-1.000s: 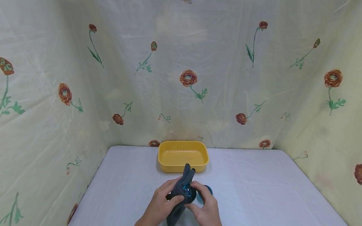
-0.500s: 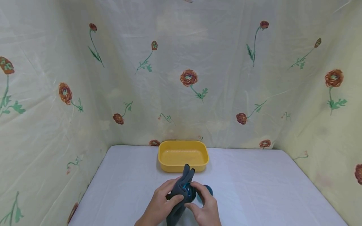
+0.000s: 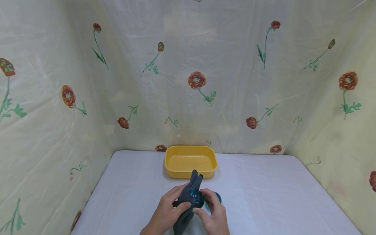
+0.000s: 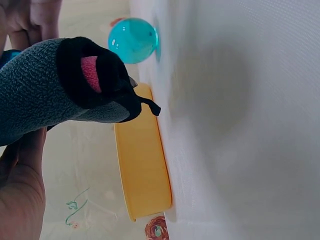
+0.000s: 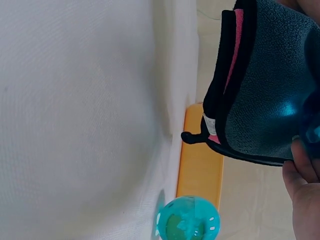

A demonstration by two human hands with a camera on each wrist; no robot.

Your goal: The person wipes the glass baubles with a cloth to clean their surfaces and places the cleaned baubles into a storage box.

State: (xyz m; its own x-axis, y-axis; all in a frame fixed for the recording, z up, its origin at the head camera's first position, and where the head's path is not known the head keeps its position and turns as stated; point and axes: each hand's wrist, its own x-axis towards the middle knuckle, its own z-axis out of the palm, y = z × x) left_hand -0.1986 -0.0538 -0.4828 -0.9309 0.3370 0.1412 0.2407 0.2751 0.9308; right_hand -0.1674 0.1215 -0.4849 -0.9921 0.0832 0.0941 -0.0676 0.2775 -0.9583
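Observation:
A folded dark grey cloth [image 3: 182,222] with black edging is gripped in my left hand [image 3: 168,207], the thumb lying across its front. Against the cloth is a shiny, rounded, dark blue see-through thing [image 3: 198,199]. The fingers and thumb of my right hand [image 3: 214,213] hold it from the right side. Pink trim, a white tag and a black hanging loop show on the cloth [image 5: 270,85] in the right wrist view. Behind the right hand, a rounded see-through teal thing [image 4: 132,41] stands on the white table, partly hidden in the head view.
A yellow rectangular tub [image 3: 191,174] stands at the back of the white-covered table [image 3: 264,195], just beyond the cloth's upper tips. Flower-printed curtains [image 3: 229,65] enclose the table at the back and both sides.
The fingers of my right hand have shifted slightly over the dark blue thing, showing more of its right side. The left hand and cloth stay nearly still.

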